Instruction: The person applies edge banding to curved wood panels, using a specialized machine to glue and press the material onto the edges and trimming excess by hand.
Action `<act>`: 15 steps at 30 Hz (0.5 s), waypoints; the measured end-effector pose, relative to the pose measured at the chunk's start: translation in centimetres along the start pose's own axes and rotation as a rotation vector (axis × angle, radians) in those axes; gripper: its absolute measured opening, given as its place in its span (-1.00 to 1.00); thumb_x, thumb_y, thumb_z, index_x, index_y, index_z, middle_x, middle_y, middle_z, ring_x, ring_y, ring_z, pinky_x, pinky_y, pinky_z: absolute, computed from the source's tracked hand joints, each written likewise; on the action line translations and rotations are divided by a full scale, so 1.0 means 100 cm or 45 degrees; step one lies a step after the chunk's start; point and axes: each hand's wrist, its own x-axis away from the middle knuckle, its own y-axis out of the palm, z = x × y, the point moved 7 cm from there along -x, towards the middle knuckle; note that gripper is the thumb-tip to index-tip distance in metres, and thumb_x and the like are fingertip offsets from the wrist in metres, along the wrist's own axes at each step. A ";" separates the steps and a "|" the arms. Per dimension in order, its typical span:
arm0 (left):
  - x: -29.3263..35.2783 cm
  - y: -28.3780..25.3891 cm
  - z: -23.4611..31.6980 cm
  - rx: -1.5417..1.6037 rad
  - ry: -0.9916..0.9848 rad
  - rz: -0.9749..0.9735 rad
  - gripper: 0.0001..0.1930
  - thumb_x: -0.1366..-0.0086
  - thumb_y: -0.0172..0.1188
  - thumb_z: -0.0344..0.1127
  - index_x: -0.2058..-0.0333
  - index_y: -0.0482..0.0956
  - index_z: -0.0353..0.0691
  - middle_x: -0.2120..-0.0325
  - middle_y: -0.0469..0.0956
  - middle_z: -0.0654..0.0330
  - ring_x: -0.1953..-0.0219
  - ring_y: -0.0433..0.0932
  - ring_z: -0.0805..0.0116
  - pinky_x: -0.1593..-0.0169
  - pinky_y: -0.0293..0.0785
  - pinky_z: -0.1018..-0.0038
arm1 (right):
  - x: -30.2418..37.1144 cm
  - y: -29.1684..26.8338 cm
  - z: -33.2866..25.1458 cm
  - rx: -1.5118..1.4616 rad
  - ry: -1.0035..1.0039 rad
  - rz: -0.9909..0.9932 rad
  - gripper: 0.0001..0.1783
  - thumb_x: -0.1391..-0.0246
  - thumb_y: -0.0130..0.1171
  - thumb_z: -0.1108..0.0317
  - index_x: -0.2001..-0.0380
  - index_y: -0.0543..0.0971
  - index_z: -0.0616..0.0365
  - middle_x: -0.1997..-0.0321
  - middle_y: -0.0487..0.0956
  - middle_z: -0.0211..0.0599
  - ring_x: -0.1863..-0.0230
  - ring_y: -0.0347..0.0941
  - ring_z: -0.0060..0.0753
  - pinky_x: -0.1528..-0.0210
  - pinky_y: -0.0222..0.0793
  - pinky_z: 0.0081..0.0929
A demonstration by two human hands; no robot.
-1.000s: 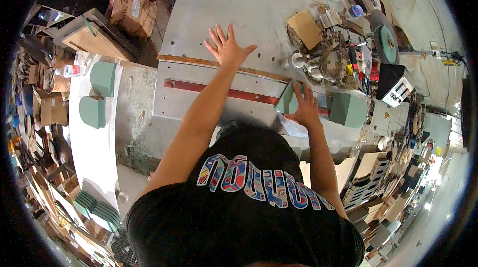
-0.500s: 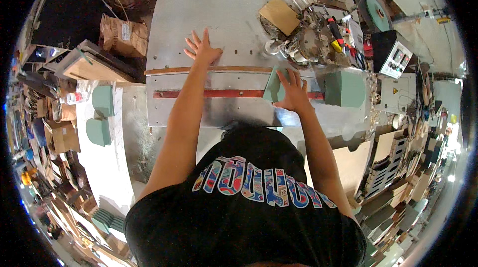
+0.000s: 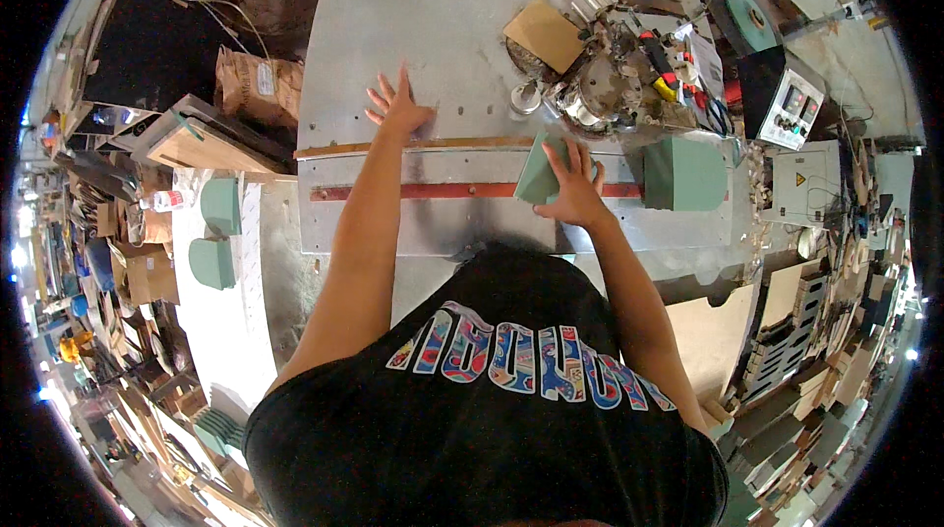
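Our left hand point(image 3: 398, 109) now lies flat just beyond the wooden strip point(image 3: 413, 146), while our right hand point(image 3: 570, 193) covers more of the green block point(image 3: 539, 173).

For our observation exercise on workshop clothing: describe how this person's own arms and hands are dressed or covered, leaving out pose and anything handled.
Both forearms are bare to the short sleeves of a black T-shirt with multicoloured block lettering. The left hand and right hand wear no gloves; no rings, watch or wristband can be seen.

Bright, even daylight, sharp centre, strong fisheye bending toward dark rim.
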 end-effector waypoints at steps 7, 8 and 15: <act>0.017 0.001 0.012 -0.003 -0.059 0.212 0.32 -0.05 0.55 0.32 -0.67 -0.08 0.26 -0.69 -0.38 -0.01 -0.67 -0.56 -0.29 -0.55 -0.60 -0.40 | 0.001 0.004 0.001 -0.026 -0.042 0.033 0.51 0.45 0.65 -0.13 -0.66 0.08 -0.49 -0.75 -0.11 -0.08 -0.74 -0.31 0.30 -0.54 -0.34 0.62; 0.019 0.001 0.018 0.012 -0.070 0.238 0.31 -0.06 0.54 0.33 -0.66 -0.06 0.24 -0.69 -0.35 0.00 -0.68 -0.55 -0.28 -0.56 -0.59 -0.40 | 0.001 0.004 0.003 -0.014 -0.043 0.050 0.51 0.45 0.65 -0.13 -0.66 0.08 -0.49 -0.75 -0.11 -0.08 -0.74 -0.31 0.30 -0.54 -0.34 0.61; 0.015 -0.001 0.010 -0.028 -0.031 0.174 0.26 -0.10 0.54 0.28 -0.66 -0.06 0.33 -0.70 -0.40 0.06 -0.68 -0.56 -0.26 -0.56 -0.55 -0.40 | 0.002 0.009 0.004 -0.005 -0.040 0.046 0.50 0.43 0.62 -0.17 -0.66 0.07 -0.49 -0.75 -0.11 -0.05 -0.74 -0.30 0.32 -0.54 -0.32 0.59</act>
